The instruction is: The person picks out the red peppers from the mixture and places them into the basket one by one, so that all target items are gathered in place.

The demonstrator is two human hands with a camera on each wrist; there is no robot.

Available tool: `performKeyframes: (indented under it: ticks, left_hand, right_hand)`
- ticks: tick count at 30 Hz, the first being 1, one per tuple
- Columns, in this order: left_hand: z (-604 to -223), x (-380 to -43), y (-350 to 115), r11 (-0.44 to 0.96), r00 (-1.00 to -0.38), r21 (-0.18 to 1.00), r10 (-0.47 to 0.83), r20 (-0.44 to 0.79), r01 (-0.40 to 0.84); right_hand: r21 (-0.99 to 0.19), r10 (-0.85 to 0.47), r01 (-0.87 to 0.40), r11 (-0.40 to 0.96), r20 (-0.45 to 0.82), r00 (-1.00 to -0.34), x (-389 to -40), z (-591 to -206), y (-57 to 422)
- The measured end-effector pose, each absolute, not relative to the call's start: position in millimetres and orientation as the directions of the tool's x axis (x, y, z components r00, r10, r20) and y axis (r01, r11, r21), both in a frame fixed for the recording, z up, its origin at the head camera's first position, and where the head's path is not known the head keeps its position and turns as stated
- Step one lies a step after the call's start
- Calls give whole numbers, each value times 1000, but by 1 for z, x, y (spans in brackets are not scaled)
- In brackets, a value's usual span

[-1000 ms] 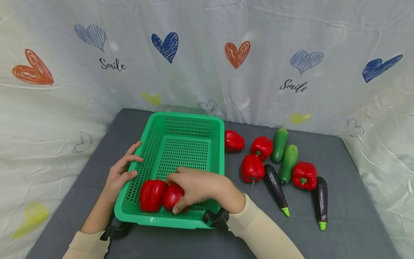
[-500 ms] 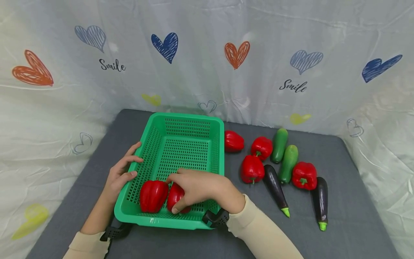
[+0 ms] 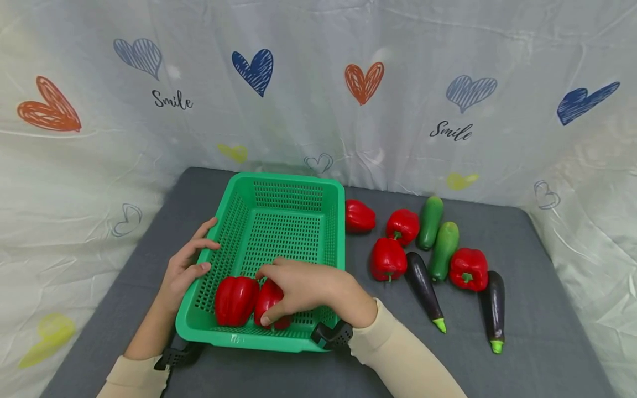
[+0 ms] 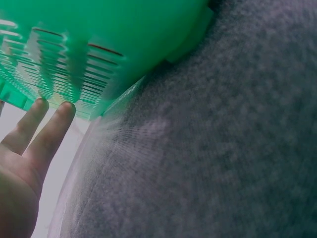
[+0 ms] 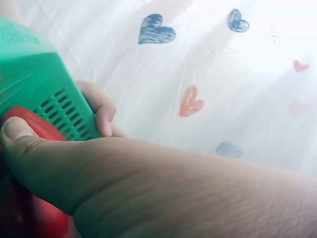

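Note:
My left hand (image 3: 186, 271) holds the left rim of a green plastic basket (image 3: 340, 232), thumb and fingertips at the rim. In the left wrist view, two fairly straight fingers (image 4: 52, 131) lie against the slotted outer wall. My right hand (image 3: 303, 284) reaches into the basket's near end. Its fingers and thumb grip a red bell pepper (image 3: 269, 301), partly hidden beneath the hand. A second red bell pepper (image 3: 236, 301) sits close by on its left, in the near left corner. The right wrist view shows my thumb on the red pepper (image 5: 37, 124).
Right of the basket lie several more red bell peppers (image 3: 388, 260), two green cucumbers (image 3: 444, 251) and two dark eggplants (image 3: 423, 287) on the grey tabletop (image 3: 537, 309). One pepper (image 3: 360, 216) is right beside the basket wall. A white curtain (image 3: 318, 121) with printed hearts hangs behind.
The bell pepper in my right hand shifted slightly right, then a little back left, and my right thumb moved slightly left. My left hand and the basket stay put.

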State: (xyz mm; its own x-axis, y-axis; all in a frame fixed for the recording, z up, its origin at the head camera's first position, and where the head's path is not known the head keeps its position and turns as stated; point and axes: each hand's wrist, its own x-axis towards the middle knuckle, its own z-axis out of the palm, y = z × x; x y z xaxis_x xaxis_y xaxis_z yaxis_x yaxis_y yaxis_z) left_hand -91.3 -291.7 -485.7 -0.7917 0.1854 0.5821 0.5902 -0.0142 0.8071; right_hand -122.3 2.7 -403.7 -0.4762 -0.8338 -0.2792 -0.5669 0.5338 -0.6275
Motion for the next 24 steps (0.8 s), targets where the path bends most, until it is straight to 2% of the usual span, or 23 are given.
performKeyframes:
  ticks: [14, 24]
  left_hand:
    - [-484, -91, -291, -10, -797, 812, 184, 575, 584]
    - [-486, -90, -293, 6, -804, 817, 184, 566, 577]
  right_hand:
    - [-635, -839, -566, 527, -281, -466, -123, -404, 3]
    - [-627, -857, -608, 488, -211, -470, -124, -401, 6]
